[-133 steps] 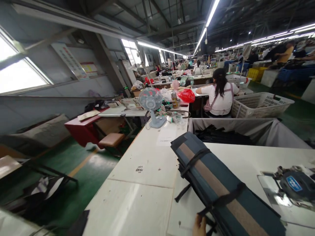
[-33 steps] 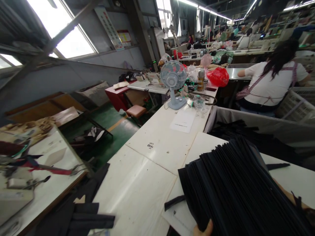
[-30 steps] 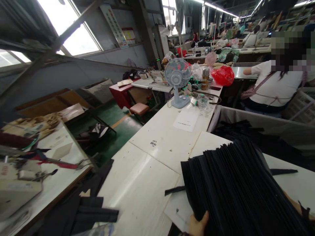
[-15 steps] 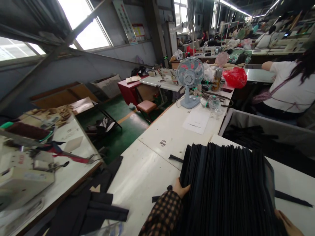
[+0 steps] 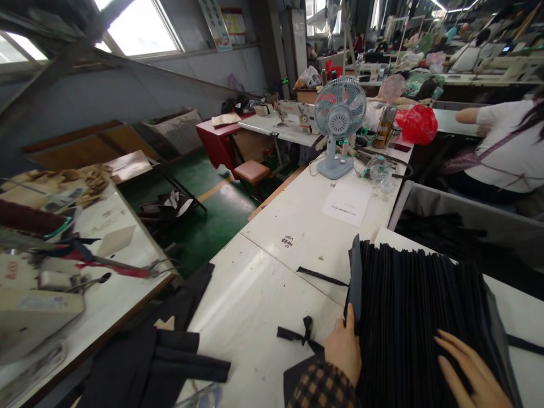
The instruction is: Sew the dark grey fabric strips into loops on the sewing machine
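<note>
A tall row of dark fabric pieces (image 5: 408,306), standing on edge and packed tightly side by side, is in front of me at the lower right. My left hand (image 5: 345,348), below a checked cuff, grips the row's left end, fingers against the outermost piece (image 5: 356,272), which leans slightly off the others. Some of its fingers are hidden behind the fabric. Over the right part of the row lies my right hand (image 5: 471,371), fingers apart and touching the top edges. A knotted black strip (image 5: 304,334) lies left of the row; a straight dark strip (image 5: 323,276) is behind it.
A fan (image 5: 340,116), a paper sheet (image 5: 348,201) and a plastic bottle (image 5: 379,171) stand or lie farther along the white table (image 5: 259,272). Right is a bin (image 5: 463,198) of dark strips, with a seated person beyond. Dark cloth (image 5: 170,357) hangs at lower left, near a sewing machine (image 5: 38,309).
My right hand has moved from the row's right side onto its top, fingers spreading. The leftmost piece now leans away from the row. The view has shifted, bringing the knotted strip into sight.
</note>
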`<state>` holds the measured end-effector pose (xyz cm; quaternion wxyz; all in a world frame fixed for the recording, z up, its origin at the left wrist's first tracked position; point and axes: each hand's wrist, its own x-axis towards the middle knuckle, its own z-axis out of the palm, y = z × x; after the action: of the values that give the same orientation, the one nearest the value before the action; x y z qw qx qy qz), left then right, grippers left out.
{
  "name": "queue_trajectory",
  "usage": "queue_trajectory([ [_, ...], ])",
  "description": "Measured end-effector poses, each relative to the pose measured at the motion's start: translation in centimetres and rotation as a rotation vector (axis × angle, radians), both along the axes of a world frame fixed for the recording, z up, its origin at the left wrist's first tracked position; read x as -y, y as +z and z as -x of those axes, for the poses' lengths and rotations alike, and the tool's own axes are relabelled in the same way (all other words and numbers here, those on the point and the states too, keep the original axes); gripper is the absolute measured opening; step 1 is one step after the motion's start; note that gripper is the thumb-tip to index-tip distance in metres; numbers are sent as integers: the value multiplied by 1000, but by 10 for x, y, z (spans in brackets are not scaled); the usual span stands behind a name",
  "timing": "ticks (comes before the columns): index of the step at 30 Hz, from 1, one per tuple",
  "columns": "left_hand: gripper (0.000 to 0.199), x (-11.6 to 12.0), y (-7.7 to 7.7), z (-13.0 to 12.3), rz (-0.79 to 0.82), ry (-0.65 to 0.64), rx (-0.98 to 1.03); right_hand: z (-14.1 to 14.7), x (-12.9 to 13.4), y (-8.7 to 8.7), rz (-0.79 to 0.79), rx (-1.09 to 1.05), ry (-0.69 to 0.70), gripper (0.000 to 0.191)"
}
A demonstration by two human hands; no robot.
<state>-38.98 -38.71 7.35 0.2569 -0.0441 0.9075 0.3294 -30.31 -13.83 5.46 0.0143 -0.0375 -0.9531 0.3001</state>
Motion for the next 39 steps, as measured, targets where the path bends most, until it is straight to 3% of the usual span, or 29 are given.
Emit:
queue_trajectory([
  [2,67,-2,0,-1,123,-99,4,33,45,6,-39,-60,179,36],
  [3,67,0,-2,0,98,-104,-4,49,68,6,-74,-121,269,34],
  [6,58,17,-11,3,-130,-14,-65,89,122,3,-250,-213,485,36],
  [9,47,38,-23,8,-287,85,-63,112,147,-6,-306,-202,507,35],
  [14,47,64,-46,20,-441,162,-4,119,150,-17,-342,-159,504,33],
  [18,43,73,-62,24,-503,251,-12,118,149,-20,-397,-126,479,47],
  [22,65,79,-69,21,-623,360,-92,123,152,-20,-456,-89,533,51],
  [28,30,82,-69,23,-668,310,10,136,160,-15,-493,-82,637,47],
  [33,27,84,-78,28,-642,327,17,141,165,-19,-497,-60,631,34],
  [35,37,86,-81,31,-633,353,-9,141,165,-21,-496,-50,615,31],
  [37,47,89,-84,36,-632,321,-12,140,162,-22,-495,-43,617,33],
  [39,38,91,-86,41,-640,245,21,139,159,-23,-494,-35,629,38],
])
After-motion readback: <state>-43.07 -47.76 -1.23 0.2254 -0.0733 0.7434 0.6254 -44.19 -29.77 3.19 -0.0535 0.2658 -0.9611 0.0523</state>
